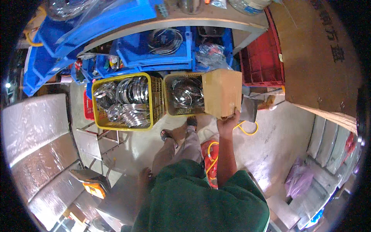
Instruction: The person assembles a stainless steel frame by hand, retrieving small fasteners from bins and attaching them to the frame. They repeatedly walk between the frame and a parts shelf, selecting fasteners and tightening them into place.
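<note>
My right hand (pixel 228 120) is closed on the lower right edge of a brown cardboard box (pixel 222 92). The box covers the right part of a dull yellow-brown plastic crate (pixel 167 94) with shiny metal rings (pixel 186 92) inside; whether it rests on the rim I cannot tell. To the left stands a bright yellow crate (pixel 150 81) filled with stacked shiny metal rings (pixel 133 91). My left hand (pixel 145 176) hangs low beside my body, dark and smeared, so its fingers do not show clearly.
Blue bins (pixel 154 58) line the far side under a shelf (pixel 208 20). A red crate (pixel 261 58) and a large cardboard panel (pixel 320 58) stand right. Wrapped boxes (pixel 36 127) are stacked left. A yellow hose (pixel 251 133) and a purple bag (pixel 299 178) lie right.
</note>
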Demonstrator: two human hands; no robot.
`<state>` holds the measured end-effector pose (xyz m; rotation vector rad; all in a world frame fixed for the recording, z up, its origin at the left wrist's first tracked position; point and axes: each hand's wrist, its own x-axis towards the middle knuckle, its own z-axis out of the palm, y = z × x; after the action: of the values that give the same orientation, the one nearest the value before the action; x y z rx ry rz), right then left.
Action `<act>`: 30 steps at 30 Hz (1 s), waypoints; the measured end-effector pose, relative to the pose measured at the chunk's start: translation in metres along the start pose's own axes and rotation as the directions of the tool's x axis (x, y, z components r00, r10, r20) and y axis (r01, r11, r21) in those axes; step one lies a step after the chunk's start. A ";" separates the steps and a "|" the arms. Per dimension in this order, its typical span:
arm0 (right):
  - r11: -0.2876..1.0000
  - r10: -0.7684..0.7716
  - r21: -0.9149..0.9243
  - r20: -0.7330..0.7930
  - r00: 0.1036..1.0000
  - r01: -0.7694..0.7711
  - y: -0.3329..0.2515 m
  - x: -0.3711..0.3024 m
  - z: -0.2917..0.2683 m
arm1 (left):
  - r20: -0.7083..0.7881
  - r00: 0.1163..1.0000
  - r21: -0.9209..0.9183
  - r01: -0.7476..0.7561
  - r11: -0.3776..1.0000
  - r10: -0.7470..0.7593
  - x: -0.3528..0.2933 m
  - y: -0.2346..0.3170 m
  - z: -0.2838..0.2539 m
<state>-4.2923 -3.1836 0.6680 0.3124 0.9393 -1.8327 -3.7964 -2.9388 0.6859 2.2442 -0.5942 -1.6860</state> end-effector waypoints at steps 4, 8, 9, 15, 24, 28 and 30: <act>0.995 -0.034 -0.098 0.035 0.999 0.037 0.000 0.033 0.051 | 0.018 0.996 0.081 -0.087 0.993 0.086 -0.005 0.009 0.011; 0.952 -0.026 -0.303 0.096 0.995 0.054 0.012 0.090 0.091 | 0.002 1.000 -0.067 -0.014 0.998 0.015 0.005 -0.015 0.012; 0.902 0.045 -0.430 0.037 0.998 -0.025 0.011 0.105 0.099 | 0.017 0.990 -0.058 -0.137 0.989 0.138 0.008 -0.023 0.013; 0.769 0.061 -0.639 0.078 0.995 0.002 0.034 0.111 0.090 | -0.108 0.985 -0.058 -0.141 0.988 0.134 0.004 -0.058 0.023; 0.208 0.592 -0.965 -0.005 0.806 -0.158 0.110 -0.001 -0.110 | -0.207 0.945 0.001 -0.258 0.966 0.252 -0.001 -0.098 0.039; -0.351 0.764 -0.870 -0.052 0.644 0.346 0.133 -0.047 -0.203 | -0.208 0.976 -0.482 -0.156 0.862 0.060 -0.015 -0.100 0.040; -0.307 0.842 -0.600 0.190 0.504 0.738 0.131 -0.055 -0.234 | -0.205 0.978 -0.477 -0.129 0.869 0.033 -0.024 -0.102 0.044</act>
<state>-4.1995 -3.0026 0.4850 -1.6930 1.1477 0.1048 -3.8276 -2.8369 0.6482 1.9455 -0.1801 -1.3646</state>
